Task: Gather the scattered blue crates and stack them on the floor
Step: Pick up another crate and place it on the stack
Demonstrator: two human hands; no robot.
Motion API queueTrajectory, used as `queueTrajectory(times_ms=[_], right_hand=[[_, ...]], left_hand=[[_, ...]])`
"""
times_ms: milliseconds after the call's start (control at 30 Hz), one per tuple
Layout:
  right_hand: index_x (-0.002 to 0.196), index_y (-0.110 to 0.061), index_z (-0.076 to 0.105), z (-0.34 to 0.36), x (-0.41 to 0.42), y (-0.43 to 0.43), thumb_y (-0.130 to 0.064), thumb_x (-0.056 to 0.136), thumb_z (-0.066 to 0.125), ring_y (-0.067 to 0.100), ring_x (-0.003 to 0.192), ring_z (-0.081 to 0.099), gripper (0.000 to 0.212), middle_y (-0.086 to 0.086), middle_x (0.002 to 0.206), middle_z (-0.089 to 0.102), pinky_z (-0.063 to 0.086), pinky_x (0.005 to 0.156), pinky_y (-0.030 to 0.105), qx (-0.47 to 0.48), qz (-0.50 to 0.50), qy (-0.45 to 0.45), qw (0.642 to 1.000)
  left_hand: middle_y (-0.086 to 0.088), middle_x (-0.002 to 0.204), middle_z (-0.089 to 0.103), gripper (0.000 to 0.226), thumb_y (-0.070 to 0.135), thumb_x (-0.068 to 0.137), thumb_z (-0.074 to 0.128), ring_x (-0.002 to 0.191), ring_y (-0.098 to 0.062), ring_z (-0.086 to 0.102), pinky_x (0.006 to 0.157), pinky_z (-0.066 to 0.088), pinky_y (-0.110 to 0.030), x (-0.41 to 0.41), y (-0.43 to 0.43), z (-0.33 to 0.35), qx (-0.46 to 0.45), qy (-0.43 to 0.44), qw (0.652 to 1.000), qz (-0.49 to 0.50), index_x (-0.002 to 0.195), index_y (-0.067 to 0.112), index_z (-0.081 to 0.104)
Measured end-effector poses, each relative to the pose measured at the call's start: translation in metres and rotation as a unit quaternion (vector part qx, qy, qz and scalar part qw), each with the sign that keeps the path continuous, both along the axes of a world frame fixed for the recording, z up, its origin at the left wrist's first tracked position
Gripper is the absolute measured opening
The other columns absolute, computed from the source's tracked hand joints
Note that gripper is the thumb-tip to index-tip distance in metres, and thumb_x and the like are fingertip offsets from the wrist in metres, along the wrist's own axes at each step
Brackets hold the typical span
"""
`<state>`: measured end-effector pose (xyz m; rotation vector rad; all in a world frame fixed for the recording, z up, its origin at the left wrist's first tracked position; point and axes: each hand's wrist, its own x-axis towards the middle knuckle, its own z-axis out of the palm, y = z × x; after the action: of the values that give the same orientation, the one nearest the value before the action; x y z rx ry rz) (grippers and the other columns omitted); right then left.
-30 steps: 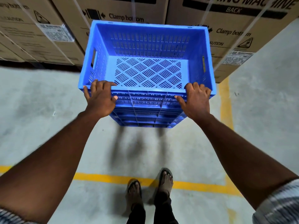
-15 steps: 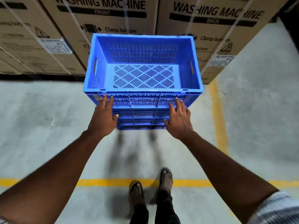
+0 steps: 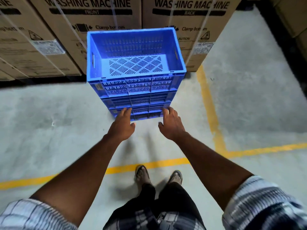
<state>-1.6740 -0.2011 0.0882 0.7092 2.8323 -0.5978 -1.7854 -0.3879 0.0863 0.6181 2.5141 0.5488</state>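
A stack of blue slotted crates (image 3: 135, 95) stands on the grey floor in front of me, the top crate (image 3: 136, 52) empty with its open side up. My left hand (image 3: 122, 125) reaches toward the stack's near lower face, fingers straight and spread, fingertips at the lower crate wall. My right hand (image 3: 171, 124) is beside it, fingers loosely spread, tips close to the stack's lower right edge. Neither hand grips anything.
Large strapped cardboard washing-machine boxes (image 3: 93, 22) stand right behind the stack, with more (image 3: 191, 19) to the right. Yellow floor lines (image 3: 209, 103) run right of the stack and across near my feet (image 3: 157, 175). Open grey floor lies left and right.
My hands let go of the top crate's rim and slid down the stack's near face. The stack now sits farther from me, and my view has pulled back.
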Motion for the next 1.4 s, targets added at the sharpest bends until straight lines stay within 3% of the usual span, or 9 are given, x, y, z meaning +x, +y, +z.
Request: queueTrajectory(times_ms=[200,367,633,867,1133,1400], right_hand=[[0.138,-0.010,0.036,0.023,0.062,-0.017,-0.025,0.086,0.057,0.037,0.129,0.038,0.057,0.018,0.143,0.035,0.042,0.100,0.048,0.000,-0.056,0.016,0.998],[0.140,-0.009,0.035,0.029,0.142,-0.023,-0.026,0.087,0.056,0.037,0.130,0.037,0.060,0.018,0.145,0.034,0.042,0.099,0.047,-0.007,-0.112,0.007,0.994],[0.132,-0.009,0.039,0.027,0.341,-0.030,-0.025,0.088,0.054,0.035,0.120,0.044,0.050,0.015,0.134,0.040,0.045,0.089,0.045,0.001,-0.241,-0.009,0.971],[0.136,-0.010,0.036,0.026,0.533,-0.070,-0.027,0.090,0.055,0.035,0.122,0.043,0.053,0.015,0.135,0.039,0.044,0.092,0.045,-0.003,-0.371,-0.020,0.929],[0.131,-0.010,0.042,0.043,0.728,-0.105,-0.026,0.087,0.055,0.035,0.117,0.047,0.048,0.014,0.128,0.044,0.047,0.088,0.044,0.019,-0.550,-0.015,0.835],[0.134,-0.009,0.040,0.035,0.895,-0.154,-0.027,0.089,0.055,0.034,0.120,0.044,0.051,0.014,0.131,0.042,0.044,0.092,0.044,0.005,-0.723,-0.015,0.690]], left_hand=[[-0.008,0.158,0.021,0.066,0.027,0.094,0.056,0.142,-0.029,0.031,0.111,0.035,-0.044,0.057,0.009,0.017,0.009,0.001,0.998,-0.060,0.151,0.017,0.025],[-0.007,0.159,0.016,0.066,0.030,0.095,0.052,0.144,-0.028,0.025,0.113,0.032,-0.045,0.124,0.027,0.024,-0.015,-0.014,0.992,-0.125,0.152,0.019,0.022],[-0.005,0.157,0.020,0.063,0.031,0.096,0.052,0.141,-0.026,0.030,0.110,0.035,-0.043,0.274,0.053,0.036,-0.023,-0.008,0.966,-0.257,0.151,0.019,0.023],[-0.008,0.156,0.022,0.066,0.030,0.093,0.055,0.141,-0.028,0.030,0.112,0.032,-0.041,0.436,0.070,0.046,-0.014,-0.003,0.919,-0.394,0.151,0.018,0.025],[-0.009,0.154,0.026,0.067,0.031,0.092,0.057,0.140,-0.029,0.032,0.112,0.032,-0.042,0.595,0.115,0.055,-0.008,0.024,0.823,-0.568,0.150,0.015,0.026],[-0.011,0.152,0.029,0.066,0.029,0.091,0.057,0.137,-0.030,0.037,0.110,0.036,-0.042,0.800,0.160,0.043,-0.013,0.019,0.686,-0.727,0.149,0.015,0.028]])
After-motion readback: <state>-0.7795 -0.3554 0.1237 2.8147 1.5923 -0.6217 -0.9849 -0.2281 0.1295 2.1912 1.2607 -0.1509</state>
